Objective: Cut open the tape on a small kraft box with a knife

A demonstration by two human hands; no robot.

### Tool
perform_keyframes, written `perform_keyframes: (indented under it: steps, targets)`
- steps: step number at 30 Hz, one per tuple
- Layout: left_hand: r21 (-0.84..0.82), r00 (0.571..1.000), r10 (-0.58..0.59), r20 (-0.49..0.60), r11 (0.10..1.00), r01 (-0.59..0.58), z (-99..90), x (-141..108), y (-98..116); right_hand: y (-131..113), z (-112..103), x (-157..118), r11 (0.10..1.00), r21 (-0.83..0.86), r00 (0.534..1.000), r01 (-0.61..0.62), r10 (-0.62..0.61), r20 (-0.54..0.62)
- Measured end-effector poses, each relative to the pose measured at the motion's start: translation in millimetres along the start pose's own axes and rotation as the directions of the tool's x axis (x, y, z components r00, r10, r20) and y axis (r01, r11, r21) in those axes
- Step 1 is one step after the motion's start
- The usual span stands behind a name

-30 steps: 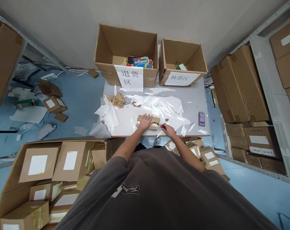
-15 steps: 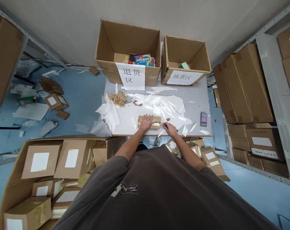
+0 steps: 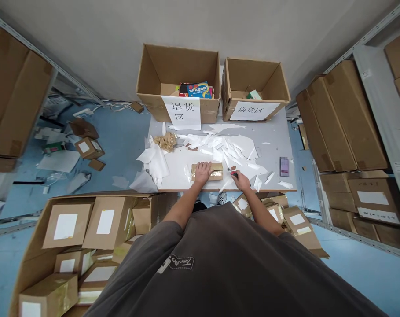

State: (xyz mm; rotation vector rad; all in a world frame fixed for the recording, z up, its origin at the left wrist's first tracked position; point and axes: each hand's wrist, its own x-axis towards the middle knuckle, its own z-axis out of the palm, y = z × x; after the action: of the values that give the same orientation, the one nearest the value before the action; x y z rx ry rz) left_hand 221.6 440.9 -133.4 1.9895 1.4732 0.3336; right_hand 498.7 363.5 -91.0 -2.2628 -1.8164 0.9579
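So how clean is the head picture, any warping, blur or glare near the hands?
Head view: strong wide-angle warping bends the shelf rails at the edges; light is even, shadows soft. The left hand on the small parcel reads sharp but small. The phone is pixelated. Mild sheen on the parcel's tape; the right hand holds a red-handled tool.

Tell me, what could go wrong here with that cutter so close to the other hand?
The right hand grips a red-handled cutter just beside the taped parcel that the left hand presses flat; a slip might nick those fingers. Loose paper scraps cover the table, so the parcel could skid. The phone lies near the table's edge and could get knocked off.
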Motion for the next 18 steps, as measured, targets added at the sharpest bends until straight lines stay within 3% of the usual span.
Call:
perform_keyframes:
  steps: [4,6,10,13,16,18]
  targets:
    - [0.018,0.999,-0.04,-0.031,0.999,0.04,1.9,-1.7,8.0,7.0,28.6,-14.0,0.96,0.209,0.983,-0.184,0.185,0.017]
    - [0.026,0.995,-0.077,-0.06,0.997,0.078,3.1,-3.3,13.8,-9.5,53.5,-9.3,0.904,0.36,0.97,-0.232,0.241,0.022]
    - [0.056,0.981,-0.16,-0.107,0.984,0.167,3.7,-14.6,21.9,-49.2,88.9,14.3,0.688,0.618,0.891,-0.38,0.452,0.044]
    - [0.066,0.977,-0.201,-0.073,0.976,0.205,3.2,-32.8,22.1,-63.9,88.5,36.5,0.601,0.703,0.864,-0.381,0.501,0.04]
    - [0.045,0.968,-0.249,-0.018,0.967,0.25,4.5,-52.5,20.6,-72.8,75.4,63.4,0.586,0.729,0.863,-0.354,0.504,0.014]
    - [0.003,0.955,-0.297,-0.012,0.955,0.297,6.1,-60.5,18.7,-77.7,65.2,79.2,0.593,0.746,0.907,-0.303,0.421,0.034]
